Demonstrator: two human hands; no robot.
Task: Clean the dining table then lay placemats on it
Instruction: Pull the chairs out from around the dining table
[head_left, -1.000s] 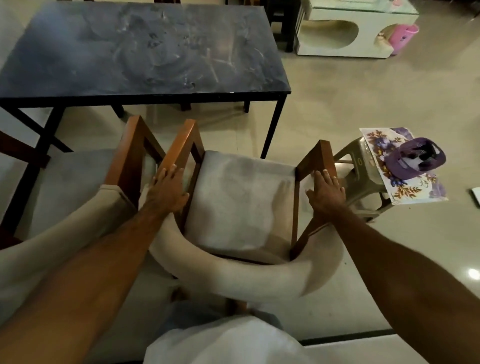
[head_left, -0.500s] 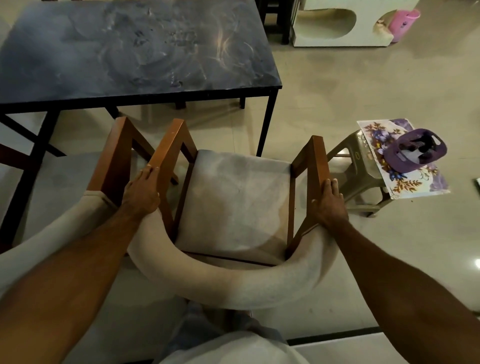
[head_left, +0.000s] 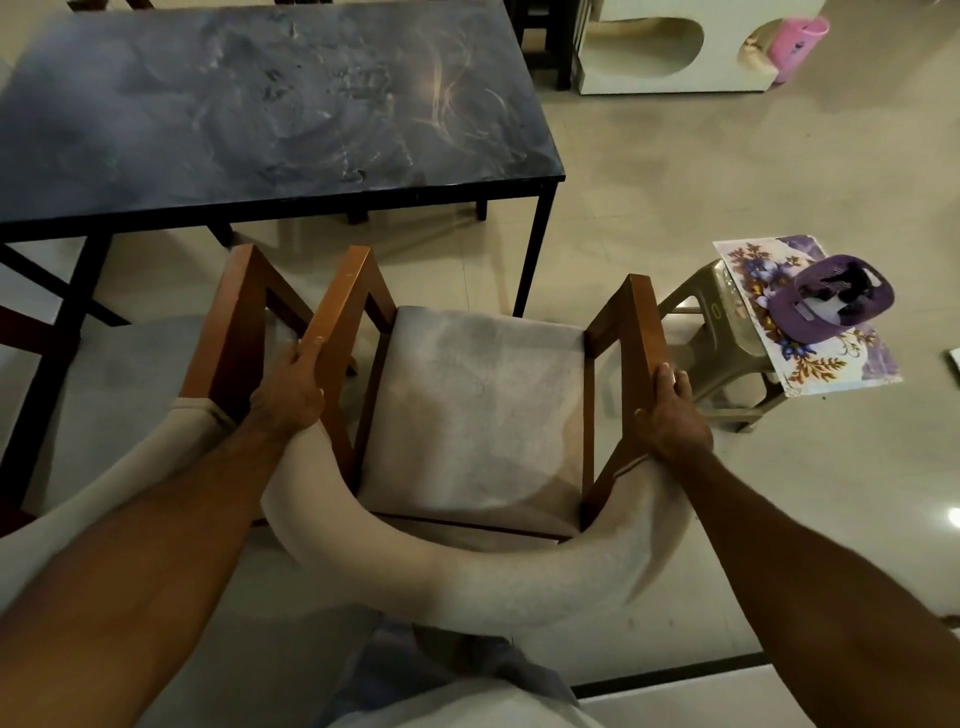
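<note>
The dining table and a second chair run off the left edge.

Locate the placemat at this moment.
The placemat lies on the stool at the right of the head view, under a purple basket, right of the chair.

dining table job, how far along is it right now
Done: hard to judge; the dining table is bare but shows swirled smears. In hand: the left hand and right hand each grip a wooden armrest of the chair, which stands clear of the table. Left: no placemats are laid; the floral placemats sit on the stool under a purple basket.
</note>
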